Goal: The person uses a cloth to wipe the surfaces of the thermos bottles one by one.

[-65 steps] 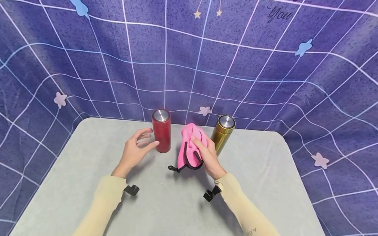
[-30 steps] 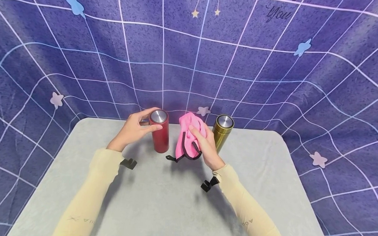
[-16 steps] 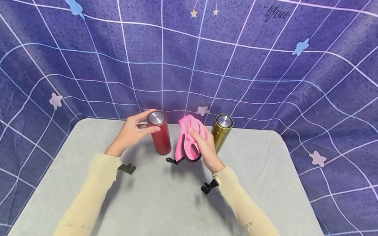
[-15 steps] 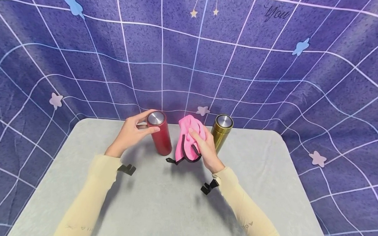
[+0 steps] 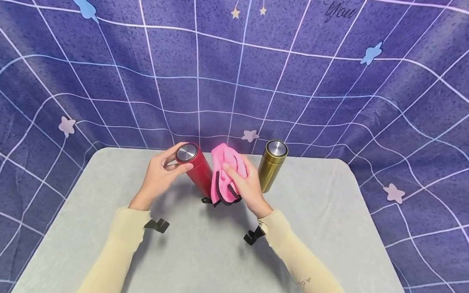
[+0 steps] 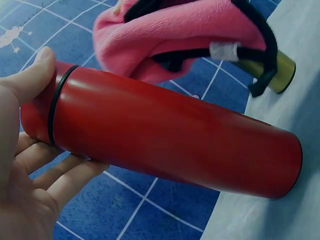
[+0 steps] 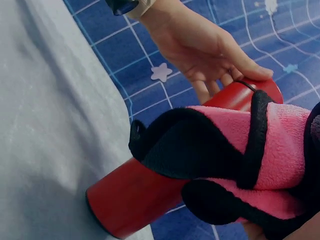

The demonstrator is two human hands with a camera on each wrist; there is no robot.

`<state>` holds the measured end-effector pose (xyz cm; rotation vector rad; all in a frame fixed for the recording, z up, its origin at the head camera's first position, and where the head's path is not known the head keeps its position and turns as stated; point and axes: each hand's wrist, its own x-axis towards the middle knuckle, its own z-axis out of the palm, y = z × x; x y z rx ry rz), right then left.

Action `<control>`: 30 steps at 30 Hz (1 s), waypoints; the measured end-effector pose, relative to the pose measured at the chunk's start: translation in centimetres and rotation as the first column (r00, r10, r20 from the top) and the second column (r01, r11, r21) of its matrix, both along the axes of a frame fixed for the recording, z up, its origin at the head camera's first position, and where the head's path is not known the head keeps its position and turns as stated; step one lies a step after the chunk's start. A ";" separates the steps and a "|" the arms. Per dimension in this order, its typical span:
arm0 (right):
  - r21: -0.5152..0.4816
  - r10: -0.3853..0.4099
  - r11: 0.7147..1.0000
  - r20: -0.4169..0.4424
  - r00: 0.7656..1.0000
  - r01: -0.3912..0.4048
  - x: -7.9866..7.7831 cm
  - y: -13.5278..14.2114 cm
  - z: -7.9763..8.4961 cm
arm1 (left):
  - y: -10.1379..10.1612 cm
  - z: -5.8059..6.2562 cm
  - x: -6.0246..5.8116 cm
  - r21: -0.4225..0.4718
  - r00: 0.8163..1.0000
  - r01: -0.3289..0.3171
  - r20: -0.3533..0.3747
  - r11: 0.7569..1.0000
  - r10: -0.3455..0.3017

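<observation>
My left hand (image 5: 159, 175) grips a red thermos flask (image 5: 200, 174) near its steel-topped lid, thumb on one side and fingers on the other. The flask leans, its top tipped to the left and its base low by the table. My right hand (image 5: 245, 184) pinches a bunched pink cloth (image 5: 229, 163) with black edging and a small black hanging loop. In the head view the cloth overlaps the flask's right side; in the right wrist view the cloth (image 7: 220, 135) covers the flask's middle. A gold thermos flask (image 5: 270, 169) stands upright to the right of my right hand.
A pale grey table (image 5: 199, 257) lies under both arms. Behind it hangs a purple-blue curtain (image 5: 217, 94) with grid lines and stars, close to the table's back edge. Black camera mounts (image 5: 157, 225) stick out inward from both wrists.
My left hand has closed round the red flask, which stood upright before, and tilted its top to the left. My right hand has brought the cloth leftward to the flask. The gold flask stays put.
</observation>
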<state>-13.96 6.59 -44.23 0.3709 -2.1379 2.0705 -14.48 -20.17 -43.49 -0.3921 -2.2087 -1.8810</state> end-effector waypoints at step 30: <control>0.203 0.030 0.979 -0.273 0.961 0.027 0.6 -1.3 1.2 | 2.2 1.3 1.6 0.075 0.998 0.018 -0.065 0.997 -0.013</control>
